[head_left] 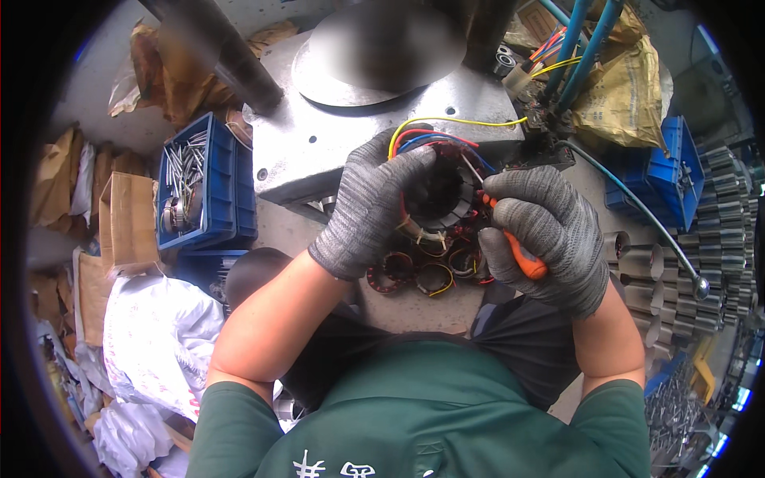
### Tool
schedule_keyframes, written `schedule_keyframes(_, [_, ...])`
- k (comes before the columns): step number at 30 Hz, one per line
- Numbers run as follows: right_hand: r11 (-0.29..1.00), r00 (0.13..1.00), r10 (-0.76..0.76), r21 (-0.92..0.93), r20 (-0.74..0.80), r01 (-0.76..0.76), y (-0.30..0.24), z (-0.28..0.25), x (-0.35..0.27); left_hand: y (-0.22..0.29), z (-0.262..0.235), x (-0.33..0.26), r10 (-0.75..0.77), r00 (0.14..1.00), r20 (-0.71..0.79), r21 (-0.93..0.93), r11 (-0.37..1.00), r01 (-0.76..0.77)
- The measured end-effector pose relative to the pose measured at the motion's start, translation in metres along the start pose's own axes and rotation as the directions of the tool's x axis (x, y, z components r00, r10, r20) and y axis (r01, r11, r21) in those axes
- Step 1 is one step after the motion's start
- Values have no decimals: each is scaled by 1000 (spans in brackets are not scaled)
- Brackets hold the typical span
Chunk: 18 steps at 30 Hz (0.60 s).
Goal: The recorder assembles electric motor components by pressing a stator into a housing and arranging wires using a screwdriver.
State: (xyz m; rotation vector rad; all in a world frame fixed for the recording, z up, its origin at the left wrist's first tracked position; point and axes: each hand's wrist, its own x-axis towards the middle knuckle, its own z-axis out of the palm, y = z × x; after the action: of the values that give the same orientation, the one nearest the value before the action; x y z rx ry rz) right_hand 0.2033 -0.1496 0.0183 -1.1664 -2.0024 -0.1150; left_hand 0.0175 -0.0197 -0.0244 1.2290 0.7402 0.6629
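My left hand [362, 203], in a grey knitted glove, is closed around the left side of a motor stator [457, 213]. The stator is ring-shaped, with its dark bore facing up. Yellow [470, 121], red and blue lead wires trail from its far edge. In my right hand [554, 227], also gloved, is a screwdriver [524, 256] with an orange handle. Its thin shaft points up and left to the stator's right rim; whether the tip touches the windings I cannot tell. Below the held stator, several smaller wound stators [434, 277] sit close together.
Ahead stands a metal press table [299, 155] with a round plate [335, 84] and thick posts. A blue bin [211, 179] with metal rods is at left, near a white sack [163, 331]. Right are a ball-ended lever [665, 239], a blue bin [665, 179] and stacked metal cylinders [641, 263].
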Motion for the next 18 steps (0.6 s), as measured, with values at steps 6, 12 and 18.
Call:
schedule_keyframes(6, [999,999,33,2,43,-33,-4,3,1,2,2,-1,21,1000,-1,-90,996,-21])
schedule_keyframes(12, [828,928,368,473,-55,-301,23,-3,-9,0,-3,1,51,999,-9,-36,998,-51])
schedule_keyframes(18, [159,678,700,875,227,-457,46,-12,-10,6,-5,-1,60,998,5,-58,997,-59])
